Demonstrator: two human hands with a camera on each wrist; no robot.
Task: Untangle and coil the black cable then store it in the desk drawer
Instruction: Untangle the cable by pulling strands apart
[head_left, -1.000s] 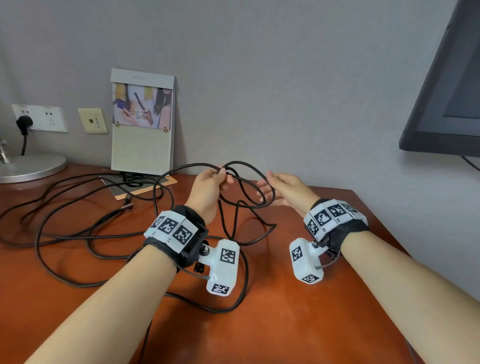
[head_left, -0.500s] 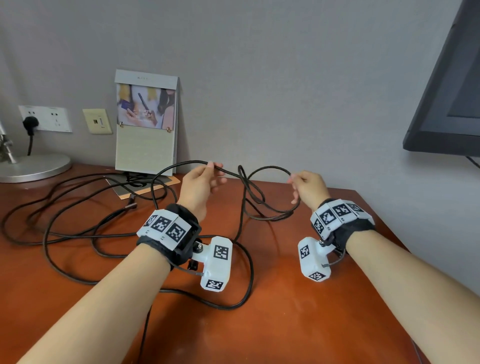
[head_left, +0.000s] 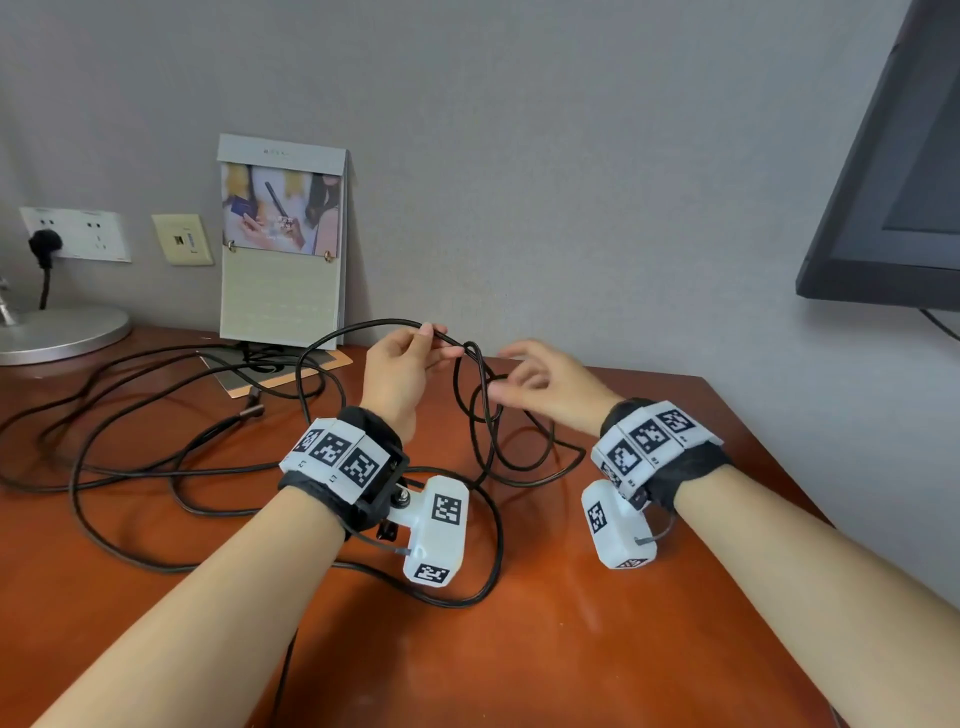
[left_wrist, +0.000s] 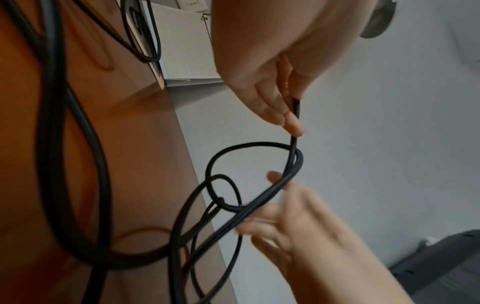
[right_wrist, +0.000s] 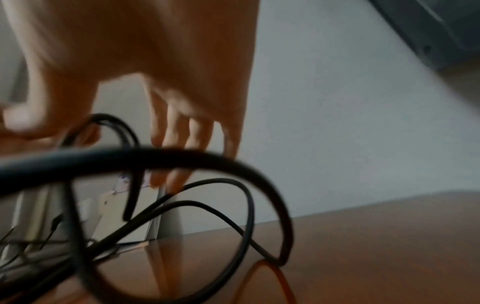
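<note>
The left hand (head_left: 400, 371) pinches the cable (head_left: 470, 415) between thumb and fingers (left_wrist: 293, 125), lifted above the tabletop (head_left: 571, 649). From the pinch the cable drops into a small knot of loops hanging between the two hands, then trails onto the tabletop and sprawls in wide loops toward the left. The right hand (head_left: 540, 387) is blurred, its fingers (left_wrist: 262, 228) spread and loose, touching or just beside the hanging loops; whether they hold a strand, I cannot tell. Half a second ago the right hand gripped the cable farther right, stretching it out; now it has come in close to the left hand and the loops hang slack.
</note>
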